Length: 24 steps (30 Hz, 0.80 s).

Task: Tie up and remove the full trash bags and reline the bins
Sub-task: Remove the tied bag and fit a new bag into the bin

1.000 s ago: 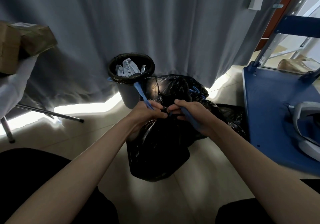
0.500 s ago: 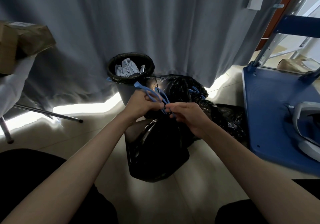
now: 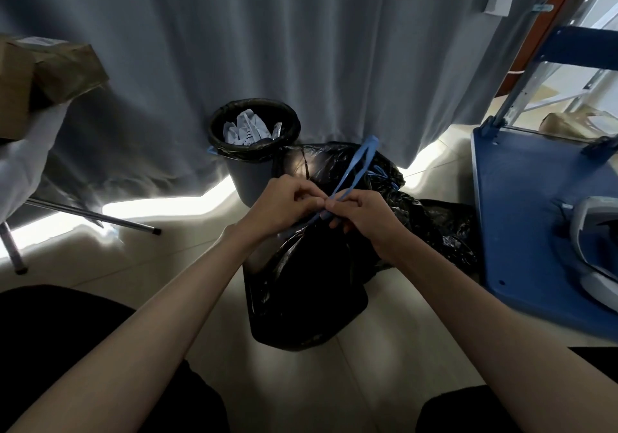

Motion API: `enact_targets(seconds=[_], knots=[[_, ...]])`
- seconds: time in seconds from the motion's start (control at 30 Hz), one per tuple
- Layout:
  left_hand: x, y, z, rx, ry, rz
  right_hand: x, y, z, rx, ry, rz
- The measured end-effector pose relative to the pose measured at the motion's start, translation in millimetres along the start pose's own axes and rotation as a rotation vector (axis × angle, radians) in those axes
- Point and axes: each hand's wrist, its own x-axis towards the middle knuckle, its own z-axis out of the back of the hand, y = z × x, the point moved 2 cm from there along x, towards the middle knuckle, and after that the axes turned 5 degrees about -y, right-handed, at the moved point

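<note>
Grey pleated curtain [image 3: 301, 48] behind, blue metal platform [image 3: 521, 232] at right. Full black plastic trash bag [image 3: 301, 292] sits on floor btwn forearms. Behind it, round grey bin w/ black liner [image 3: 264, 178] holds crumpled white paper [image 3: 245, 130]. Left hand [image 3: 284, 207] & right hand [image 3: 363, 213] meet at bag neck, fingertips pinching the thin blue drawstring [image 3: 354, 168], loop sticking up past right fingers.

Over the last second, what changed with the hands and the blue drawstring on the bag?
The blue drawstring, earlier pulled apart sideways between the hands, now stands up as a loop above them. The left hand and right hand have closed together, fingertips meeting, both still pinching the string at the neck of the black trash bag. The bag, the lined bin and the blue cart stayed put.
</note>
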Motion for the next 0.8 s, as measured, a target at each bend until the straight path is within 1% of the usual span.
enact_targets(seconds=[0.13, 0.3, 0.47, 0.57, 0.7, 0.8], knots=[[-1, 2, -1, 0.016, 0.041, 0.004, 0, 1, 3, 0.011, 0.015, -0.027], [2, 7, -1, 0.064, 0.033, -0.025, -3, 4, 2, 0.029, 0.06, -0.035], [3, 11, 1, 0.144, 0.166, -0.02, 0, -1, 6, 0.084, -0.032, -0.057], [2, 11, -1, 0.101, 0.168, -0.004, 1, -4, 8, 0.1, -0.053, -0.038], [1, 8, -5, -0.04, 0.14, 0.033, -1, 0, 5, 0.073, -0.034, 0.021], [0, 6, -11, -0.05, 0.1, 0.023, -3, 2, 3, 0.045, -0.04, 0.047]])
